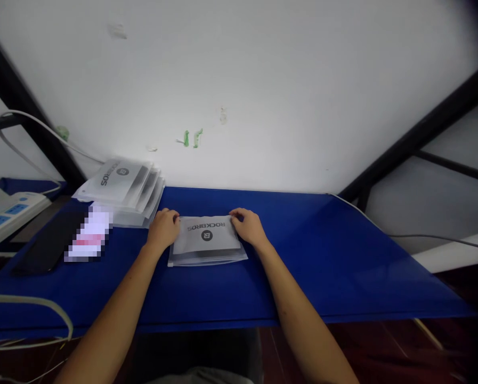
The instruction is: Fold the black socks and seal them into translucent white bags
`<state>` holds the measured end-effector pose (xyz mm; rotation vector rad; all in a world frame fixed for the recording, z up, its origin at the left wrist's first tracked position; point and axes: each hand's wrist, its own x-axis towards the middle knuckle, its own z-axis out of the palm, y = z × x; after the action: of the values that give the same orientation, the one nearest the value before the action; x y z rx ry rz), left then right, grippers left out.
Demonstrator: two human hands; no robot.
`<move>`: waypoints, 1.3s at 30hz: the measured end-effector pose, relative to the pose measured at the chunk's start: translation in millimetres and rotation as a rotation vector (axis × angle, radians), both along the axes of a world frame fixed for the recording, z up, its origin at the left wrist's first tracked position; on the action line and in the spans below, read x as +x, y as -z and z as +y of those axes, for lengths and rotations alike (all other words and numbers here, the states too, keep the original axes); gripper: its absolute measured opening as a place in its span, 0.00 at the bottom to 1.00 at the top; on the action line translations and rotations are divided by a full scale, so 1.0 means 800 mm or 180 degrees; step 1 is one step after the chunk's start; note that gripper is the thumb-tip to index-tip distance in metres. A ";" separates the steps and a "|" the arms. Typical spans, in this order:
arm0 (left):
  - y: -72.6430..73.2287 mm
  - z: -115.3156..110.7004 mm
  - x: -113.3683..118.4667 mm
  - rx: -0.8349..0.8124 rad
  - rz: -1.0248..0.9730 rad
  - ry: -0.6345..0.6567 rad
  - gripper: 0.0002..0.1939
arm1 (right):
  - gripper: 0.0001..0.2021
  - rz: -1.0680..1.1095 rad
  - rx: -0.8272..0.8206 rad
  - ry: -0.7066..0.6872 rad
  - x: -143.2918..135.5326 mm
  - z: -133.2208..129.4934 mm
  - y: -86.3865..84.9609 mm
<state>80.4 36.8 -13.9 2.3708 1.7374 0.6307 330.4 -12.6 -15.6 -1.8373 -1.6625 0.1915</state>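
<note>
A frosted zip bag printed "ROCKBROS" lies flat on the blue table, its lettering upside down to me and its zip edge towards me. My left hand is closed at the bag's far left corner, thumb and fingers pinching it. At the far right corner my right hand has its fingers curled on the edge in the same way. Whether it is a single bag or layered ones, I cannot tell. Just beyond my left hand is a stack of similar zip bags, leaning unevenly near the wall.
A dark phone-like slab lies on the left beside a blurred-out patch. A white power strip and cables sit at the far left. The blue table ends at a white wall; black frame bars slant at both sides.
</note>
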 end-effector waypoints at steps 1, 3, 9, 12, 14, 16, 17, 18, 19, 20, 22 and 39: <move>0.000 0.002 -0.003 -0.0027 -0.0010 0.0042 0.13 | 0.09 0.0044 -0.0008 -0.0013 0.001 -0.001 -0.001; 0.000 0.005 -0.007 -0.0092 -0.0024 0.0105 0.12 | 0.08 0.0127 -0.0026 -0.0037 0.001 -0.002 -0.004; -0.008 0.006 -0.012 -0.0275 -0.0081 0.0213 0.09 | 0.06 0.0280 -0.0048 -0.0038 -0.001 -0.004 -0.008; -0.017 0.001 -0.010 -0.0274 -0.0151 0.0243 0.09 | 0.06 0.0318 0.0005 -0.0013 -0.002 -0.007 -0.012; -0.026 -0.003 -0.009 -0.0246 -0.0210 0.0247 0.08 | 0.06 0.0343 0.0053 -0.0008 -0.001 -0.009 -0.016; -0.034 -0.007 -0.009 -0.0214 -0.0266 0.0250 0.08 | 0.06 0.0366 0.0098 -0.0018 0.000 -0.013 -0.023; -0.039 -0.010 -0.010 -0.0181 -0.0313 0.0259 0.08 | 0.06 0.0383 0.0134 -0.0023 0.000 -0.015 -0.027; -0.044 -0.013 -0.011 -0.0134 -0.0382 0.0282 0.08 | 0.06 0.0404 0.0186 -0.0026 0.001 -0.018 -0.032; -0.048 -0.016 -0.013 -0.0077 -0.0472 0.0315 0.08 | 0.06 0.0434 0.0250 -0.0027 0.001 -0.021 -0.037; -0.053 -0.020 -0.014 -0.0009 -0.0579 0.0347 0.07 | 0.06 0.0469 0.0321 -0.0029 0.000 -0.025 -0.042; -0.064 -0.028 -0.018 0.0135 -0.0788 0.0405 0.07 | 0.06 0.0526 0.0449 -0.0042 -0.002 -0.034 -0.053; -0.138 -0.095 -0.026 0.0979 -0.1312 0.0491 0.06 | 0.06 0.0751 0.1183 0.0073 -0.016 -0.085 -0.113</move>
<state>59.3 -39.0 96.8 2.3052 1.3481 1.3300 317.5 -80.4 75.1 -1.4928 -1.4051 0.0783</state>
